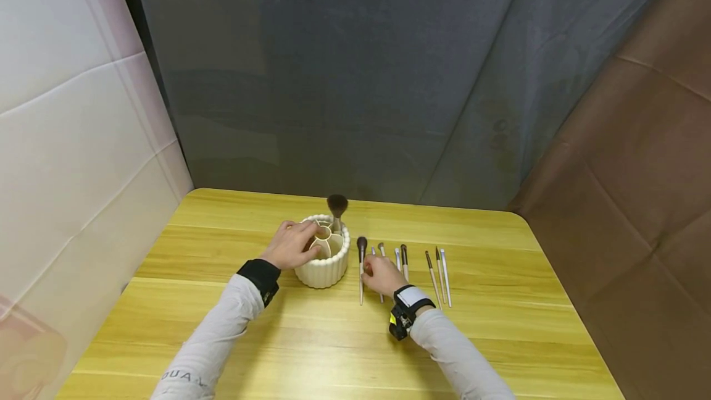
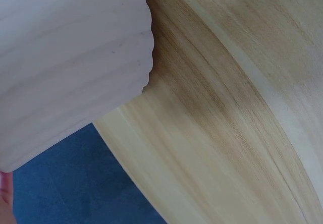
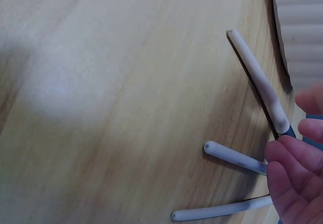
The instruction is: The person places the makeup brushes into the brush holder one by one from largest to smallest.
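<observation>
Right hand (image 1: 382, 275) has its fingers on the leftmost brush (image 1: 361, 267), lying flat on the surface (image 1: 500, 338) just right of the holder (image 1: 324, 264), bristles toward 12 o'clock. Left hand (image 1: 291, 244) cups the holder's rim; middle handles hidden under the right hand.

On the person's pale grey left sleeve (image 1: 208, 341), near the lower edge of the head view, dark capital letters read roughly "QUAY", seen upside down. Nothing else bears readable writing.
</observation>
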